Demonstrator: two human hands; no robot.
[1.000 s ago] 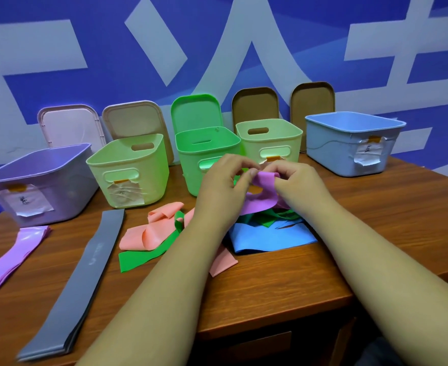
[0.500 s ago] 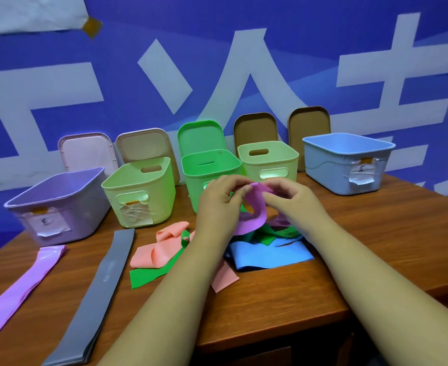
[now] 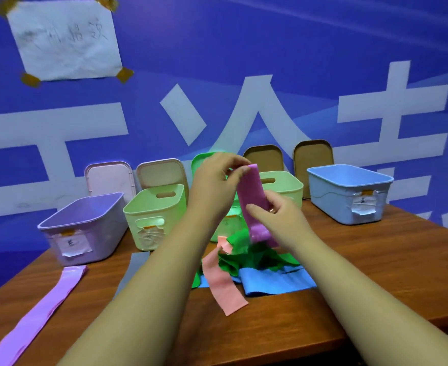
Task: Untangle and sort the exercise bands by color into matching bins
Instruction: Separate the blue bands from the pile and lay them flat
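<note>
Head view puts us over a brown wooden table [image 3: 376, 260], where we see a person's left hand [image 3: 215, 180] raised above the pile, thumb and forefinger pinching the top end of a flat magenta-purple elastic exercise band [image 3: 250, 192]. The right hand [image 3: 278, 215] sits lower and closes round the same band about midway, thumb laid across its front. The band runs tilted between the two hands, and its blurred lower end drops into a tangle of crumpled green elastic bands [image 3: 246, 249] on the table. A salmon-pink elastic band [image 3: 223, 283] comes out of that tangle toward us and lies over a flat blue elastic band [image 3: 275, 282]. Well apart on the left we see a long lilac elastic band [image 3: 41, 310] lying flat, and beside the left forearm a grey elastic band [image 3: 136, 262], partly hidden by the arm. Along the back stands a row of plastic bins: a lilac rectangular bin [image 3: 85, 231] with a paper label, a pale green bin [image 3: 151, 215] just beside it, a bright green bin [image 3: 227, 225] mostly hidden behind the hands, a second pale green bin [image 3: 283, 186], and a light blue rectangular bin [image 3: 349, 196] at the right, also labelled. Behind them lids lean against the blue wall: a pale pink lid [image 3: 109, 178], a beige lid [image 3: 162, 173], a green lid [image 3: 199, 159] and two brown lids [image 3: 262, 157]. A sheet of white paper [image 3: 64, 38] is taped high on the wall.
</note>
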